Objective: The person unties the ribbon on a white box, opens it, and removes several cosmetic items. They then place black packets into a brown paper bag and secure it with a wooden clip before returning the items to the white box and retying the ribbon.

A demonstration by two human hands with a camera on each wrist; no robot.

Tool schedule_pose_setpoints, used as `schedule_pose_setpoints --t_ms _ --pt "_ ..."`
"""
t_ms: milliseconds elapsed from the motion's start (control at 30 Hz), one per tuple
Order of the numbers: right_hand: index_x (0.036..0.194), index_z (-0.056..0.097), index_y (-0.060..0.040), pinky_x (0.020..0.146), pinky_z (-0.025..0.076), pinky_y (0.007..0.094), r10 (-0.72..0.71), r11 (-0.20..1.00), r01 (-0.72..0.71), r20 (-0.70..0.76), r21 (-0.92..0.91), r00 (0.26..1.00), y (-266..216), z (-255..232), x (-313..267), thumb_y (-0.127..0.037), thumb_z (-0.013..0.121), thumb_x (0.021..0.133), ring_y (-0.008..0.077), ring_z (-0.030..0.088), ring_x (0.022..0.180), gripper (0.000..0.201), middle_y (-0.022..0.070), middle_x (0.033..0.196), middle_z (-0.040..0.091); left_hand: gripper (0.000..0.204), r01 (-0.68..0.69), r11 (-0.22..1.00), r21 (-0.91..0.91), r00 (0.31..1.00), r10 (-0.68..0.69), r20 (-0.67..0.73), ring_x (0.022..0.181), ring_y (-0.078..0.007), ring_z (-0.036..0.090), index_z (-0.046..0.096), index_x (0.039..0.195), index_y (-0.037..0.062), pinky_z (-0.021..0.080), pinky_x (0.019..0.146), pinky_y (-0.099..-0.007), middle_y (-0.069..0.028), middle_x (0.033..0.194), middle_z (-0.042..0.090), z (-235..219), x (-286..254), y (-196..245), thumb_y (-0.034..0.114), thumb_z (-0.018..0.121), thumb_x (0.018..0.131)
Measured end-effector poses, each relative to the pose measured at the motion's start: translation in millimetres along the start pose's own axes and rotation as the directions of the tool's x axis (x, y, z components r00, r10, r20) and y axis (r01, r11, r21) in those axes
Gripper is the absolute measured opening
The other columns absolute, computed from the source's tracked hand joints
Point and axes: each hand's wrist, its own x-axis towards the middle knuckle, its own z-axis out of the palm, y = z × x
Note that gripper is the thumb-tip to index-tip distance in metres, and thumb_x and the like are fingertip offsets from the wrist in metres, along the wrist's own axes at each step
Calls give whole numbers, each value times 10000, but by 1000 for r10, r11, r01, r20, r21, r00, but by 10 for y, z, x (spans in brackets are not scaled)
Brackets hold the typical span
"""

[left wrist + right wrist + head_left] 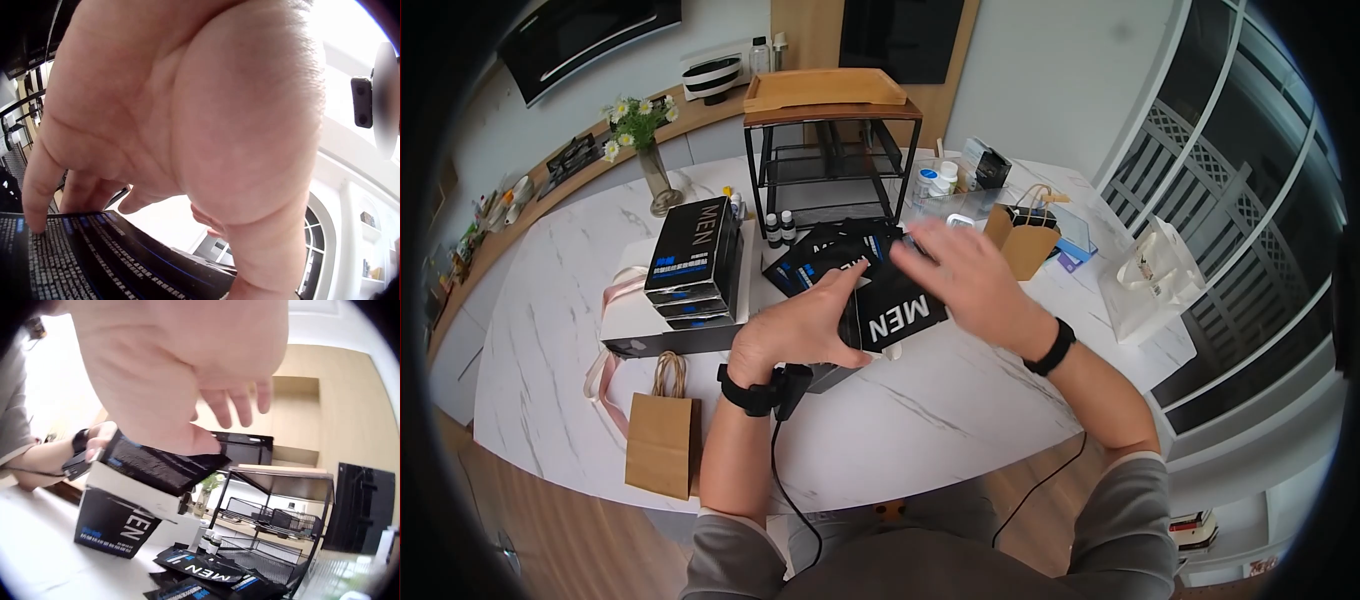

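My left hand [805,325] grips a black MEN box [900,318], with thumb and fingers spread across its sides. In the left wrist view the fingertips press on a face of small print. The box's white inner flap [128,487] stands open in the right wrist view. A shiny black packet [164,467] shows above the opening. Close over it is my right hand [965,275], blurred, its fingers extended and its thumb [203,440] overlapping the packet. Several flat black MEN packets [203,569] lie in a loose pile on the table beyond the box.
Behind the pile stands a black mesh rack [830,165] with a wooden tray [825,90] on top. Two small bottles [780,228] stand beside it. Stacked MEN boxes [693,255] and a brown paper bag [662,445] are at left; a white bag [1152,280] is at right.
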Motion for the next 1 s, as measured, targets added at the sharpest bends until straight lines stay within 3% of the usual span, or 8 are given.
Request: schedule_pose_setpoints --t_ms 67,133,267,600,667,800,933,1000 --pt "1433 594 -29 1076 455 507 99 995 -99 2 33 995 257 445 -120 36 593 865 408 531 1374 571 238 1474 551 1197 65 998 -16 997 -64 37 1408 -395 515 303 1597 -95 429 1173 -387 -283 1515 488 -15 0 118 367 915 678" --pt "1446 585 -40 1099 450 516 354 900 -412 314 140 881 398 882 -236 -27 689 832 431 509 1397 623 249 1488 541 1142 3 1000 -18 991 -1 137 1345 -387 556 360 1567 -98 462 1131 -383 -252 1460 519 11 9 186 377 904 682" --pt "1553 460 -50 1145 444 513 78 954 -249 662 168 746 231 1404 -476 -173 775 809 456 475 1436 817 312 1585 434 1065 -89 995 36 977 80 199 1232 -386 617 423 1520 -79 516 1055 -394 -222 1341 564 147 31 309 381 902 689" --pt "1490 529 9 930 577 473 130 969 -222 539 111 832 -106 1522 -810 -50 659 815 442 670 1172 690 324 1459 561 1062 55 998 43 991 -60 121 1323 -385 588 461 1504 -101 502 1101 -383 -233 1443 538 19 22 377 390 895 668" --pt "1458 559 22 909 585 468 37 991 -104 593 79 804 -144 1342 -795 -56 658 817 436 691 1134 653 316 1411 598 1066 92 993 73 994 -96 53 1329 -387 581 467 1499 -103 498 1104 -388 -233 1429 548 -29 -10 293 400 895 663" --pt "1440 591 -10 890 591 478 -3 978 -136 666 156 746 -201 970 -849 -88 667 833 383 719 1085 617 289 1321 665 1064 27 995 93 989 -13 -145 1288 -422 600 476 1478 -131 506 1102 -408 -292 1380 566 -34 -2 -12 396 907 660" --pt "1405 634 -36 865 559 424 -23 993 -66 731 93 682 -352 765 -883 -60 635 859 321 757 1007 547 242 1227 729 1117 158 985 75 963 -137 -234 1274 -381 618 456 1521 -116 527 1054 -396 -274 1409 573 -62 31 -32 428 930 669" --pt "1340 665 -39 850 547 412 -1 999 -35 645 42 764 -447 812 -1026 -58 625 861 305 758 960 481 208 1155 749 1122 163 985 61 965 -146 -216 1271 -380 620 450 1525 -116 527 1053 -397 -269 1417 568 -60 31 -34 430 927 669"
